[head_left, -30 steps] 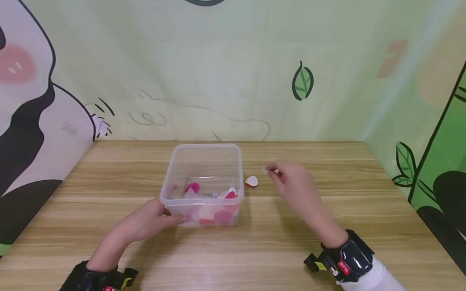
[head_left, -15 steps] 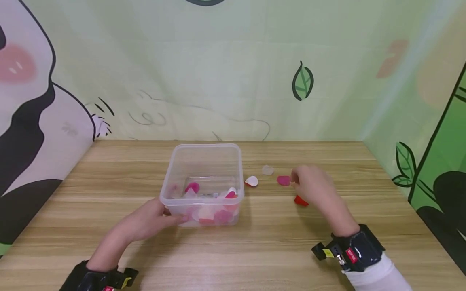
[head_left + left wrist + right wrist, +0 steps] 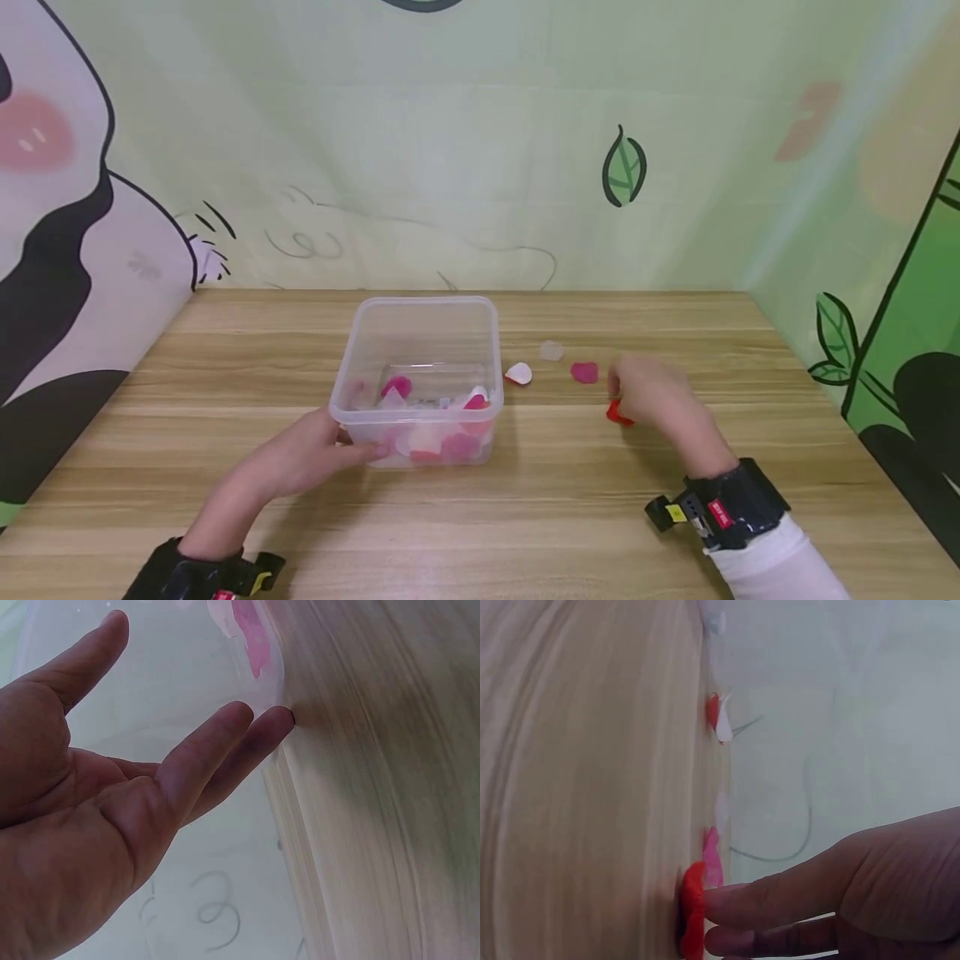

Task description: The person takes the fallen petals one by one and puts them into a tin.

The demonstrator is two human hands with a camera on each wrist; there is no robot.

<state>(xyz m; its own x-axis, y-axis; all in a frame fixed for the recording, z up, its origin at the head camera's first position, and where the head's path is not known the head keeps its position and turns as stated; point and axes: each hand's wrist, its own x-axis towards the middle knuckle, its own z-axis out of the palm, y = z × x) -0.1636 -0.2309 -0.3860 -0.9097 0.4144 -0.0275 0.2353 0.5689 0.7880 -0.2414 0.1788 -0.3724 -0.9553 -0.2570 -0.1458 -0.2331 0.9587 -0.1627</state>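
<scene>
A clear plastic box (image 3: 415, 417) holds pink, red and white petals. My left hand (image 3: 318, 454) rests at its front left corner, thumb along the front wall. In the left wrist view the left hand (image 3: 112, 795) has its thumb spread from fairly straight fingers beside the box. My right hand (image 3: 656, 400) is low over the table, fingertips down at a red petal (image 3: 618, 414). In the right wrist view nearly straight fingers (image 3: 765, 904) touch the red petal (image 3: 692, 911). A pink petal (image 3: 584, 372) lies just left of that hand.
Between the box and the right hand lie a red-and-white petal (image 3: 519, 373) and a pale translucent petal (image 3: 551, 351). The wooden table (image 3: 480, 533) meets a printed cloth backdrop (image 3: 480, 167) at its back edge.
My right hand has moved right and toward me, from the pale petal past the pink one to the red petal. The pale petal now lies free. The left hand and box have stayed put.
</scene>
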